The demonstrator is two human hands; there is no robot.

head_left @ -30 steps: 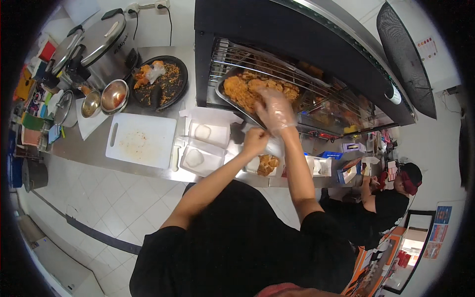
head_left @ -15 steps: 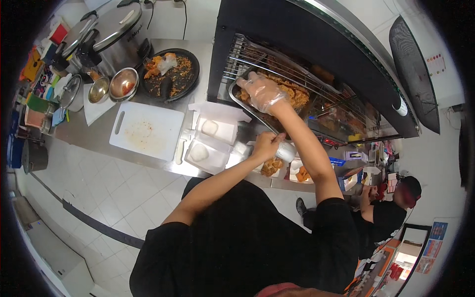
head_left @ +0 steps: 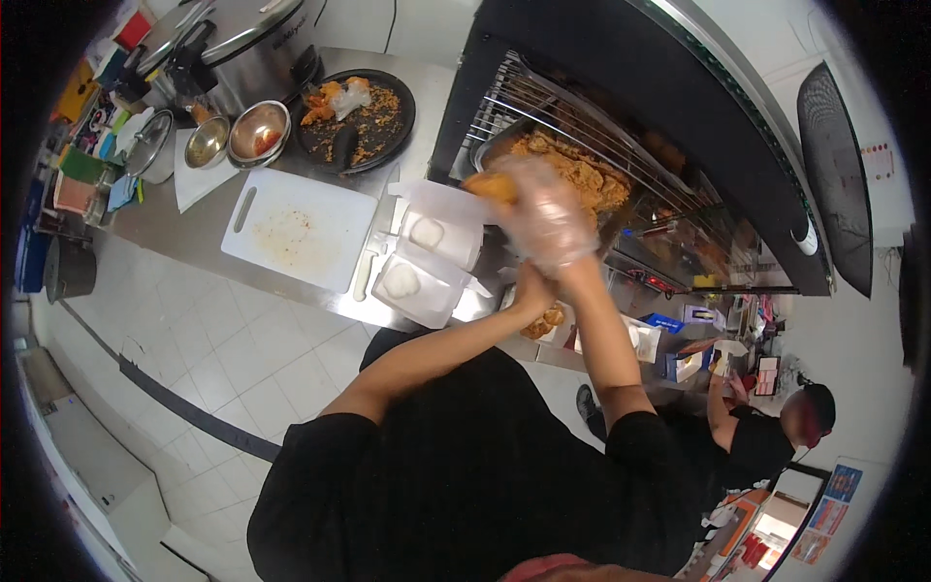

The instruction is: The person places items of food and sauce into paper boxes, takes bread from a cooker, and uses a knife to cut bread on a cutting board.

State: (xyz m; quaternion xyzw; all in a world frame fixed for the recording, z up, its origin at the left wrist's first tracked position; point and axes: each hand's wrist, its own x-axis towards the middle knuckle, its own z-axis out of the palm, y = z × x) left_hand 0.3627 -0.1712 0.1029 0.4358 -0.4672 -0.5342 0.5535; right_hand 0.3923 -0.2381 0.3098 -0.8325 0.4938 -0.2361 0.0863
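Right hand [head_left: 545, 221] has lifted fried piece [head_left: 492, 184] out.

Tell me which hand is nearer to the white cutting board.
Left. The left hand sits low by the counter edge, right of the cutting board; the gloved right hand is raised farther right.

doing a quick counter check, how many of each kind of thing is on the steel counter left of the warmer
white cutting board: 1
open white takeaway boxes: 2, each with a white portion inside
small metal bowls: 2
round black tray of fried scraps: 1
large steel cooker: 1
total: 7
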